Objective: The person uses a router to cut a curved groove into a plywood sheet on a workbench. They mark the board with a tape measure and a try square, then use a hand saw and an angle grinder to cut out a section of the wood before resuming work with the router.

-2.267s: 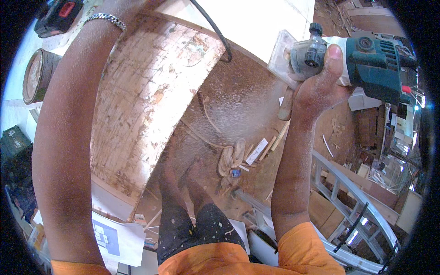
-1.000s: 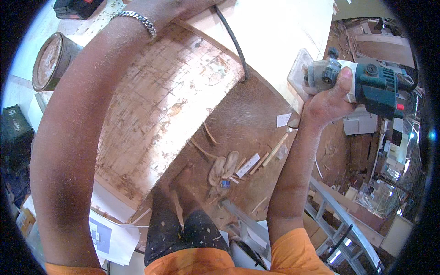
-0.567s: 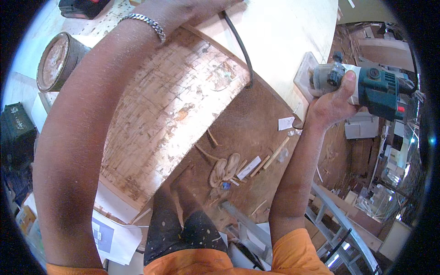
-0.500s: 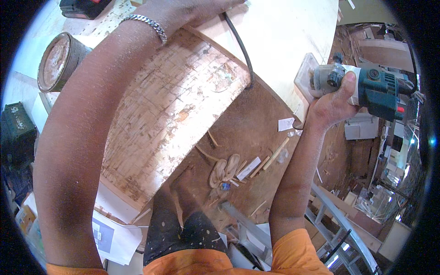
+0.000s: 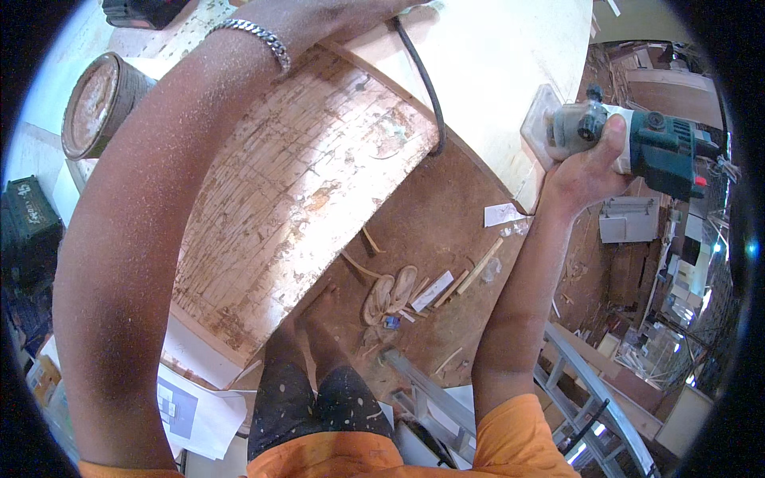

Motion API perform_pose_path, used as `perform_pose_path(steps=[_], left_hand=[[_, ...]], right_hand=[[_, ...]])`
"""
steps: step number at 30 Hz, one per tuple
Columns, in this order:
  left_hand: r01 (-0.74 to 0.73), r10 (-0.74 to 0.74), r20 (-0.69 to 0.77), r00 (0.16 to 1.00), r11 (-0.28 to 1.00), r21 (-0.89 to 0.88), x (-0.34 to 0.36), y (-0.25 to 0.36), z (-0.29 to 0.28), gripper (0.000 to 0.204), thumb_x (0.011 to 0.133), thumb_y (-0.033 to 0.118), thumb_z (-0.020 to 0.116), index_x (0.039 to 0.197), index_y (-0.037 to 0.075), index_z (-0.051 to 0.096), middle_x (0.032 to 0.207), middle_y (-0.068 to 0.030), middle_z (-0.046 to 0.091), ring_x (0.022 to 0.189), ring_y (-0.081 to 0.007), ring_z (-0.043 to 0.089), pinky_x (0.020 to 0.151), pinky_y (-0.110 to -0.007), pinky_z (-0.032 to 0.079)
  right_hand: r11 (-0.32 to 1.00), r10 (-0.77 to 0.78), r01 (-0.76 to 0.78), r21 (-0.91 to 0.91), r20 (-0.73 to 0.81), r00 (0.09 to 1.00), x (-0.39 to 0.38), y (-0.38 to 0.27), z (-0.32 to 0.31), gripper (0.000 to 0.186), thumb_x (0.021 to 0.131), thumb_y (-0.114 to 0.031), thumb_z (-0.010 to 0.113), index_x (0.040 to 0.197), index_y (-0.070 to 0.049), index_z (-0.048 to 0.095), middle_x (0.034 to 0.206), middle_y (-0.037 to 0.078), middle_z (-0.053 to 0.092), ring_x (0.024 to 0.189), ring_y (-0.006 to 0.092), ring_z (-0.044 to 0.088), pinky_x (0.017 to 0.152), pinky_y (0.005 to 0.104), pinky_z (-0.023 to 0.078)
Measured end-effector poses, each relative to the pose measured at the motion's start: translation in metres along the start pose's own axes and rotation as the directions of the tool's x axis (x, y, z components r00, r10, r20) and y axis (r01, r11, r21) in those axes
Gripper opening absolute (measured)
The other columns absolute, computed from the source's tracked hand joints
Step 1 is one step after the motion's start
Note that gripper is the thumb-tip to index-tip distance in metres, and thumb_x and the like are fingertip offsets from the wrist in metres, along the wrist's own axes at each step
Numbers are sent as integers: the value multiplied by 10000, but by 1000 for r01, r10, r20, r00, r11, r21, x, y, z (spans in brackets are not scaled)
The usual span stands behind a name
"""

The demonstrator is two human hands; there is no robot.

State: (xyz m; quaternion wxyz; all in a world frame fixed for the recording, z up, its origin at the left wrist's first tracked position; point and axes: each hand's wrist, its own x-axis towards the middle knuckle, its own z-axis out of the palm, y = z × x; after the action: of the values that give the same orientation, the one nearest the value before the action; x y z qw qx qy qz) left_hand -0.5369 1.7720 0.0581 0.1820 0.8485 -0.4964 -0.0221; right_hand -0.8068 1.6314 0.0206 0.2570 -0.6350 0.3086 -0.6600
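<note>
My right hand (image 5: 586, 171) grips a green handheld router (image 5: 653, 151), thumb over its pale collar; the clear square base (image 5: 542, 115) is against the edge of a white board (image 5: 502, 56). At the top, my left hand (image 5: 335, 20), with a chain bracelet on its wrist, lies stretched along the white board, its fingers only partly in view. A black cable (image 5: 418, 72) hangs down over the board's edge near it. Below my left hand is a worn, mottled plywood top (image 5: 287, 191).
A rusty bucket (image 5: 100, 103) and a black case (image 5: 143, 9) sit at the left. On the dusty floor lie wood offcuts (image 5: 478, 267), paper and sandals (image 5: 386, 291). An aluminium ladder (image 5: 590, 382) is at lower right, with stacked boards (image 5: 685, 319) and clutter beyond. Paper sheets (image 5: 199, 410) lie lower left.
The cloud of sawdust below the router has thinned away. My hands and the router appear farther right in the view; the router has risen slightly in the last half second.
</note>
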Motion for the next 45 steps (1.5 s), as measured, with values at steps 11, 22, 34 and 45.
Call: perform_pose_path(steps=[11, 22, 34, 45], left_hand=[[-65, 63, -62, 996, 998, -28, -3, -3, 3, 912, 967, 737, 438, 1463, -26, 489, 1274, -286, 616, 1213, -381, 522, 1064, -517, 396], [-77, 80, 32, 996, 992, -101, 1, 1, -6, 869, 969, 746, 417, 1395, 8, 586, 1181, -244, 656, 1118, -344, 522, 1006, -522, 404], [-63, 66, 40, 997, 996, -58, 3, 5, 0, 876, 959, 767, 401, 1453, 59, 552, 1299, -242, 638, 1187, -348, 516, 1049, -517, 391], [-28, 50, 119, 992, 983, -182, 1, 0, -9, 868, 947, 745, 468, 1440, 36, 552, 1241, -222, 688, 1246, -339, 599, 1105, -527, 414]], right_hand=[[1000, -13, 12, -25, -36, 999, 2, 0, 7, 660, 873, -310, 840, 1323, 52, 521, 1239, 168, 650, 1068, 247, 660, 937, 368, 552], [999, -8, 8, -50, -6, 1000, 7, 1, 6, 586, 875, -328, 819, 1251, 49, 574, 1183, 155, 676, 1013, 249, 680, 895, 365, 567], [998, -61, 61, -17, -7, 998, 16, 10, 7, 559, 869, -312, 818, 1223, 53, 587, 1164, 148, 684, 989, 236, 689, 885, 358, 564], [997, -17, 19, -74, 25, 1000, 22, 14, 8, 635, 858, -337, 823, 1286, 43, 551, 1228, 151, 638, 1077, 239, 664, 931, 362, 565]])
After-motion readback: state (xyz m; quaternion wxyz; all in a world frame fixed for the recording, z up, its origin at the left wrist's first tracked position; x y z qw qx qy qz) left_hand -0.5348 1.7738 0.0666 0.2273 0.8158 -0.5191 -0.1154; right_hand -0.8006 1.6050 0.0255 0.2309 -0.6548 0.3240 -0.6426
